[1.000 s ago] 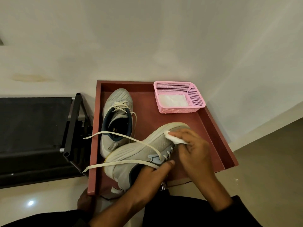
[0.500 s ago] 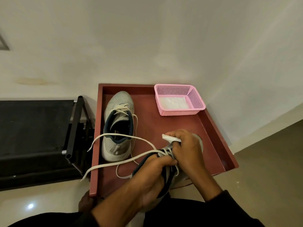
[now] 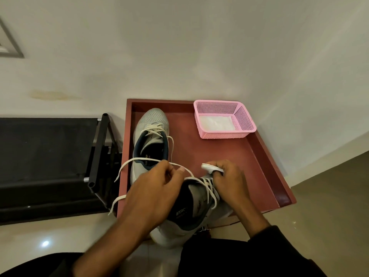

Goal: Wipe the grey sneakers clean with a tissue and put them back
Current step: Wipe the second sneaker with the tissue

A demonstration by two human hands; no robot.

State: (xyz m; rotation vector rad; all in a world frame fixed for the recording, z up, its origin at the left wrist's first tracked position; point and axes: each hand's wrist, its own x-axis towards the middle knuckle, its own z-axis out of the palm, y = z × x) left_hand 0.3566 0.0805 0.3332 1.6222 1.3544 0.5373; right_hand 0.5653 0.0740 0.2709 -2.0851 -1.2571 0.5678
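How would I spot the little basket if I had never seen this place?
Find the dark red tray against the white wall. In its far right corner sits the pink basket, mesh-sided with white tissue lying inside. It is the only pink thing there; its neighbours are two grey sneakers.

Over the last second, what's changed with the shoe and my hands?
The near sneaker was turned from lying sideways to opening-up and drawn toward you. Your left hand let go of its side and now pinches a lace. Unchanged: the right hand holds the tissue; the far sneaker and pink basket sit on the tray.
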